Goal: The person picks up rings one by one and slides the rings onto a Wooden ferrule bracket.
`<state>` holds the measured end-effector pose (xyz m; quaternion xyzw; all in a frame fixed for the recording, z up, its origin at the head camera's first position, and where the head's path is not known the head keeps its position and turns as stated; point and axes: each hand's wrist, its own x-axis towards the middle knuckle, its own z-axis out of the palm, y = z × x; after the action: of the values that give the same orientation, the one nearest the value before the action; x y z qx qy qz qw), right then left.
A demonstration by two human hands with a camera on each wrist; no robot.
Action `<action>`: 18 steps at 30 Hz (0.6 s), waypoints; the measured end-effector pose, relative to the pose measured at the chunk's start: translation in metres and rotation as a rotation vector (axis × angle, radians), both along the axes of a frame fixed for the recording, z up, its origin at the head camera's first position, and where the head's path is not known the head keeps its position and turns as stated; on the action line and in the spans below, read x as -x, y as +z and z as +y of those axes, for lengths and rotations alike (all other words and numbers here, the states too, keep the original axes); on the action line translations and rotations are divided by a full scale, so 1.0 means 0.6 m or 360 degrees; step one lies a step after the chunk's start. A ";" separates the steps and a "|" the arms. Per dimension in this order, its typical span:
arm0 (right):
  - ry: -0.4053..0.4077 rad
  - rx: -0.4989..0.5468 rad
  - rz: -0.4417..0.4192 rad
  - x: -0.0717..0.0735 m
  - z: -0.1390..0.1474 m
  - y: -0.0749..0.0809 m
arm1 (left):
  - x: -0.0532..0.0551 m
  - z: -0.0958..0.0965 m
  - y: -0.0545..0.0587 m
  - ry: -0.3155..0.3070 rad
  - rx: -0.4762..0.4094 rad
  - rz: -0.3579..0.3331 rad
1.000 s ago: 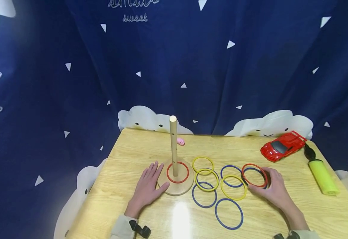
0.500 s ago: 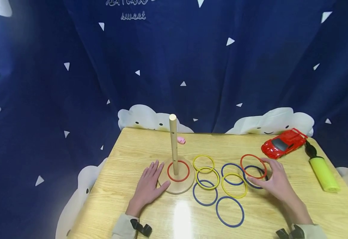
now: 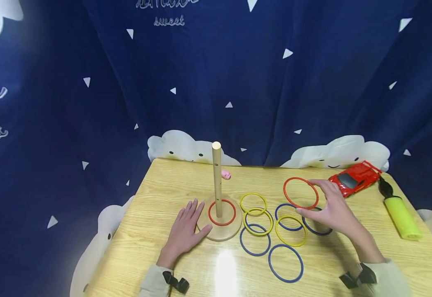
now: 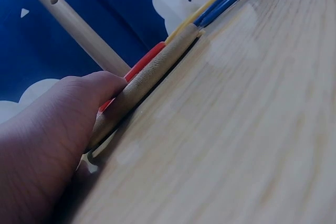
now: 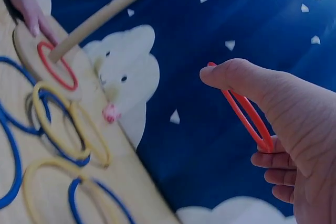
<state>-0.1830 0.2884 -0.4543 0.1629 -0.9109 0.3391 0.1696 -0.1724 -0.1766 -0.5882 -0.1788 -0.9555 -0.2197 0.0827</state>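
Note:
My right hand (image 3: 334, 208) pinches a red ring (image 3: 284, 188) between thumb and fingers, holding it tilted above the table; its other edge shows in the right wrist view below my right thumb (image 5: 236, 74). My left hand (image 3: 184, 231) lies with fingers extended at the left side of a round wooden base (image 3: 219, 236). In the left wrist view the left thumb (image 4: 100, 87) touches the base's edge. An upright wooden post (image 3: 217, 177) rises from that base, with another red ring (image 3: 221, 225) lying around its foot.
Several blue and yellow rings, such as a yellow ring (image 3: 291, 246) and a blue ring (image 3: 285, 281), lie overlapping or loose right of the base. Further right are a red toy car (image 3: 353, 177) and a yellow-green pump-like cylinder (image 3: 402, 218). A small pink object (image 3: 226, 175) lies behind the post.
My right hand has lifted the red ring off the blue ring beneath it and carried it up, leftward and away from me. The left hand stays in place.

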 end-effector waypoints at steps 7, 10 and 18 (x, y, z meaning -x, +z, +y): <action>0.0144 0.0012 0.0122 0.017 -0.041 0.061 | 0.002 -0.001 0.003 0.0002 0.0021 -0.0042; 0.0188 0.0003 0.0184 0.026 -0.062 0.093 | 0.003 -0.001 0.004 -0.0002 0.0017 -0.0037; 0.0345 0.0006 0.0269 0.043 -0.127 0.173 | 0.001 0.001 0.006 -0.0012 -0.0023 -0.0001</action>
<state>-0.2086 0.2124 -0.3505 0.2879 -0.8697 0.3423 0.2085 -0.1729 -0.1760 -0.5846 -0.1819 -0.9532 -0.2270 0.0829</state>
